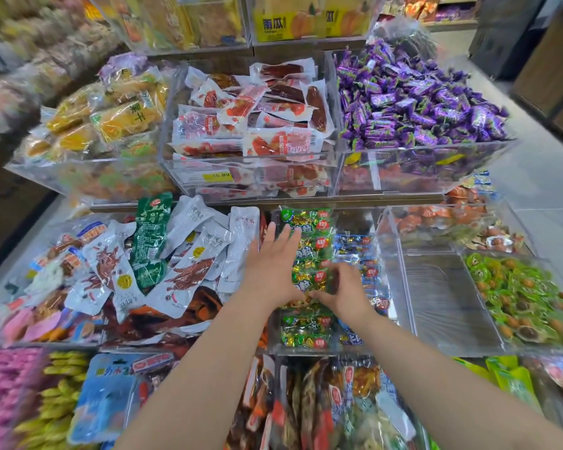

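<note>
Green packets fill a clear bin at centre frame, laid in a row that runs from the bin's near wall toward the back. The right hand is at the lower right of the row, its grip clamped, fingers curled round one packet near the middle. The left hand, just left of it, has its grip apart: fingers straight and spread, palm down on the packets' left edge. Blue packets lie just right of the green ones. White pouches are heaped at centre left, and purple sweets fill the upper-right bin.
</note>
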{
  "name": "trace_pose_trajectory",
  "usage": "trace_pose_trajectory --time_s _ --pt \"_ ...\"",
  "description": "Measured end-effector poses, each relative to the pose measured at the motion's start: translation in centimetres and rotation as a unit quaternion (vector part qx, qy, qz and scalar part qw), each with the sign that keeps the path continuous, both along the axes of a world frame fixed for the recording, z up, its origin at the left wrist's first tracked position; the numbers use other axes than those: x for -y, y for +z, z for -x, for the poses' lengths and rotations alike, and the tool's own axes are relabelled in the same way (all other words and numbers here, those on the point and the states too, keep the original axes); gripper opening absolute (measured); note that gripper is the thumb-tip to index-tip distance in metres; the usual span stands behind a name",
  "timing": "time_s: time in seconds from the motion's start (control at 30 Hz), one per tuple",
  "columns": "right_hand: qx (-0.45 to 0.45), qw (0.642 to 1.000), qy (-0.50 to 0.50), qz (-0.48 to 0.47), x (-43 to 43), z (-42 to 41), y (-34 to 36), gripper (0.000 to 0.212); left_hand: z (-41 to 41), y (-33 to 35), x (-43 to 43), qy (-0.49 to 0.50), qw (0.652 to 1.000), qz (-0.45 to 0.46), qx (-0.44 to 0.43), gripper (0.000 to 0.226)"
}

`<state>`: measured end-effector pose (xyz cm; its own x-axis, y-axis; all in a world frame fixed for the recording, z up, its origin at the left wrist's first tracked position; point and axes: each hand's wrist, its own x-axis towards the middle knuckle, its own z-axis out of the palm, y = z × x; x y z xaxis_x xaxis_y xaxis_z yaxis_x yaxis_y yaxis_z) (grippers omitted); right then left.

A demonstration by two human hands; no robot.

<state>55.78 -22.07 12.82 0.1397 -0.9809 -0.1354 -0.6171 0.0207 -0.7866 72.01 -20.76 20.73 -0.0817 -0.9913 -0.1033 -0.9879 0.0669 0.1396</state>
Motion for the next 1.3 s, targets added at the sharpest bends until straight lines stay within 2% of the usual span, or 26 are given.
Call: trace_pose_trajectory --time_s 0.07,0.17,0.23,0.33,0.47,0.53,0.6,0.7,0.77,0.83,0.87,0.93,1.07,1.3 --pt "0.002 1.000 -0.019 -0.003 0.0 0.6 -0.2 0.099 0.4 -1.2 1.0 -0.021 0.997 -0.052 0.055 0.132" --pt "-0.015 0.998 0.053 -0.021 0.3 1.8 0.0 0.129 0.8 -2.6 1.7 -0.023 0.995 -0.071 0.071 0.122" --pt "-0.021 0.995 0.095 -0.025 0.6 2.1 -0.3 0.134 0.8 -2.9 1.7 -0.027 0.996 -0.068 0.059 0.114" --pt "-0.036 0.993 0.100 -0.052 1.2 1.9 -1.0 0.136 0.3 -3.0 1.3 -0.048 0.995 -0.049 0.067 0.105" --pt "-0.014 0.990 0.116 -0.083 1.6 1.0 -0.9 0.136 0.9 -2.3 1.5 -0.064 0.985 -0.068 0.148 0.115" --pt "0.025 0.991 0.110 -0.065 1.8 0.9 -0.5 0.131 1.6 -1.9 2.0 -0.066 0.978 -0.068 0.186 0.125" --pt "0.058 0.991 0.108 -0.043 2.1 1.2 -0.5 0.114 1.8 -1.7 2.8 -0.072 0.973 -0.067 0.211 0.133" --pt "0.103 0.983 0.130 -0.084 3.0 1.9 0.0 0.107 1.7 -1.8 4.2 -0.083 0.971 -0.097 0.202 0.144" --pt "0.190 0.964 0.059 -0.177 4.6 2.0 0.7 0.105 1.6 -2.3 4.7 -0.081 0.974 -0.115 0.179 0.146" --pt "0.282 0.937 -0.030 -0.203 6.6 1.5 1.7 0.084 1.2 -2.8 4.6 -0.080 0.977 -0.114 0.163 0.144" --pt "0.297 0.932 -0.050 -0.202 7.5 0.9 2.2 0.074 1.0 -3.1 4.5 -0.082 0.978 -0.109 0.159 0.143" --pt "0.276 0.938 -0.048 -0.204 8.5 -0.6 3.0 0.065 0.6 -3.5 4.2 -0.087 0.979 -0.096 0.159 0.142" --pt "0.220 0.950 -0.063 -0.211 9.0 -2.5 3.0 0.064 0.3 -3.9 4.3 -0.080 0.979 -0.081 0.167 0.145" --pt "0.209 0.947 -0.096 -0.223 9.1 -1.8 2.5 0.060 0.1 -3.9 5.0 -0.076 0.979 -0.098 0.161 0.146"
